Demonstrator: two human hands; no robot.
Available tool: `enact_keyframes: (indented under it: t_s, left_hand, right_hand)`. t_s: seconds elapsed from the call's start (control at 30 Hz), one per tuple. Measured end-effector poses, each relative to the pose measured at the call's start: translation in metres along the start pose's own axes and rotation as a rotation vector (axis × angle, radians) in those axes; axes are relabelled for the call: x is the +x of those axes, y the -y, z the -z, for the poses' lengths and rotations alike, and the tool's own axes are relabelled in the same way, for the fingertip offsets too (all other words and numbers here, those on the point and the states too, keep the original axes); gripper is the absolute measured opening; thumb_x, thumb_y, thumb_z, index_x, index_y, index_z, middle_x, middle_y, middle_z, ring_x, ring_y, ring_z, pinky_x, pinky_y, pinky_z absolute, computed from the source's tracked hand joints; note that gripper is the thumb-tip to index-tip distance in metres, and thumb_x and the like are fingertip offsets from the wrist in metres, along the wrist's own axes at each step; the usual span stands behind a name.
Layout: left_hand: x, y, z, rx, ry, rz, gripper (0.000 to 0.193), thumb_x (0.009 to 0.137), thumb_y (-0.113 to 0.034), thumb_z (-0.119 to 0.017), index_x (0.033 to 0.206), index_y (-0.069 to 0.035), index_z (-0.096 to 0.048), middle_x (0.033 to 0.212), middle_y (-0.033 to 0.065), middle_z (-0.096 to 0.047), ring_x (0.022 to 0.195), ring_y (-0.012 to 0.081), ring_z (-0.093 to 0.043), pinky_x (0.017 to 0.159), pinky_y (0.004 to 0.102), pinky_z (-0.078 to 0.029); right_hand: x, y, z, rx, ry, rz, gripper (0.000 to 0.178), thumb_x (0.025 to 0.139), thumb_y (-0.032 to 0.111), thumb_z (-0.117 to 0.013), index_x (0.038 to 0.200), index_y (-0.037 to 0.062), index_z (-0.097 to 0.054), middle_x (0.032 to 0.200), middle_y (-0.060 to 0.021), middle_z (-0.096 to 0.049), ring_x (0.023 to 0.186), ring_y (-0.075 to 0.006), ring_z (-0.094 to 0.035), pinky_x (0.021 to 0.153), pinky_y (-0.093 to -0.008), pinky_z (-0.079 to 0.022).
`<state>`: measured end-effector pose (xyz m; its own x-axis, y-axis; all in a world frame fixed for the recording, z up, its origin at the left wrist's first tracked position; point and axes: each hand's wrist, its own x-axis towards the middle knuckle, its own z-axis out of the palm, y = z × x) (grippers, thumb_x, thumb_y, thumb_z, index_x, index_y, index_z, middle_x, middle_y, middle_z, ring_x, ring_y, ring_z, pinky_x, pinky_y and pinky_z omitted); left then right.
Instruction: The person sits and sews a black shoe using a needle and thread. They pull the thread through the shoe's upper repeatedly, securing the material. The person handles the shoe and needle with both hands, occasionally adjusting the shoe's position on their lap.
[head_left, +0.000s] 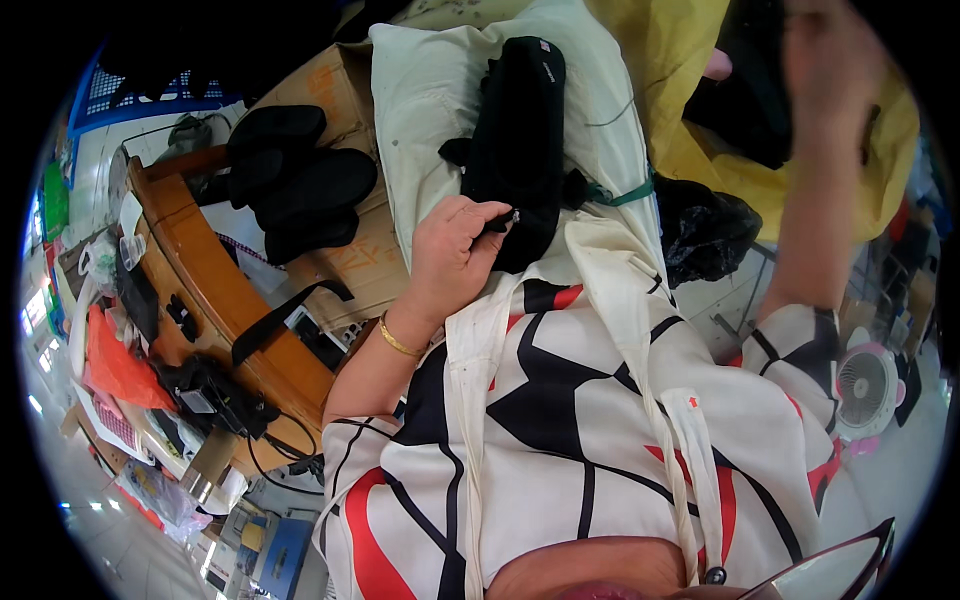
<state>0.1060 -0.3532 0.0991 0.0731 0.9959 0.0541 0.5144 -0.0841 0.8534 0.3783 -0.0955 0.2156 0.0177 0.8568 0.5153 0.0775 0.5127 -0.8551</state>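
Cloth (415, 100), white, creased, spread in front of the wearer's body; green strap (632, 193) at its right side. Counter (200, 240), brown wood, at left, edge curved by the lens; loaded with an orange-red plastic sheet (118, 355), a black bag (205, 390) and dark cables. Floor (885, 480), pale, showing at right. Fan (866, 390), white and pink, at far right.

Long black fabric item (515, 120): one, lying lengthwise on the cloth, rounded end away from the wearer. Left hand (455, 250): at its near end, covering part of it; grip pinched on a small dark piece (497, 224) with a shiny tip, whether separate or attached cannot be told. Right hand (835, 60): raised, blurred, at upper right; state of grip cannot be told.

Black padded pieces (310, 180): several, heaped on cardboard (385, 275) beside the counter. Yellow bag (675, 60): open, dark contents; right forearm across part of it. Black plastic bag (705, 230): crumpled, beside the cloth. Blue crate (140, 88): upper left.
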Motion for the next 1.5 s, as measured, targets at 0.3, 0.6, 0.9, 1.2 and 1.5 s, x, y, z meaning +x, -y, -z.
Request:
enact_keyframes:
  t_s: [0.3,0.6,0.9,1.2,1.5]
  left_hand:
    - [0.006,-0.004,0.01,0.01,0.036,0.021,0.021,0.079,0.003,-0.07,0.099,-0.004,-0.07,0.077,0.0099,-0.059,0.072,0.0259,-0.056,0.064,0.0329,-0.045]
    - [0.011,-0.002,0.012,-0.006,0.092,0.086,0.015,0.081,-0.002,-0.069,0.096,-0.002,-0.069,0.074,0.0106,-0.055,0.07,0.0265,-0.055,0.063,0.0341,-0.044]
    - [0.011,0.003,0.008,-0.02,0.148,0.138,0.015,0.084,-0.004,-0.068,0.098,0.0,-0.069,0.083,0.0116,-0.063,0.072,0.025,-0.059,0.068,0.0301,-0.048]
    - [-0.007,-0.015,0.014,0.198,-0.03,0.471,0.053,0.078,-0.035,-0.085,0.105,0.002,-0.059,0.082,0.0067,-0.062,0.071,0.0108,-0.055,0.064,0.0257,-0.047]
    - [-0.017,-0.018,0.003,-0.041,-0.035,0.694,0.043,0.079,-0.026,-0.083,0.098,0.0,-0.054,0.084,0.006,-0.062,0.077,0.0134,-0.061,0.067,0.0289,-0.049]
  right_hand:
    - [-0.158,-0.031,-0.081,-0.17,1.179,0.128,0.013,0.084,0.013,-0.071,0.093,0.006,-0.065,0.082,-0.0092,-0.053,0.084,-0.0282,-0.059,0.073,-0.0384,-0.05]
    - [-0.162,-0.042,-0.088,-0.031,1.17,-0.01,0.019,0.081,0.016,-0.072,0.077,0.0053,-0.058,0.079,-0.006,-0.053,0.082,-0.0262,-0.058,0.066,-0.0391,-0.049]
    - [-0.193,-0.056,-0.098,-0.388,0.84,0.305,0.013,0.08,0.012,-0.071,0.082,0.0064,-0.06,0.079,-0.0066,-0.052,0.079,-0.0271,-0.054,0.067,-0.037,-0.05]
    - [-0.188,-0.049,-0.075,-0.15,0.647,0.039,0.015,0.081,0.009,-0.076,0.08,0.0071,-0.061,0.073,-0.0061,-0.053,0.068,-0.0269,-0.052,0.059,-0.0366,-0.043]
    - [-0.177,-0.013,-0.06,0.169,0.781,-0.26,0.014,0.087,0.01,-0.073,0.083,0.0034,-0.062,0.076,-0.0038,-0.053,0.066,-0.0147,-0.05,0.058,-0.0278,-0.04]
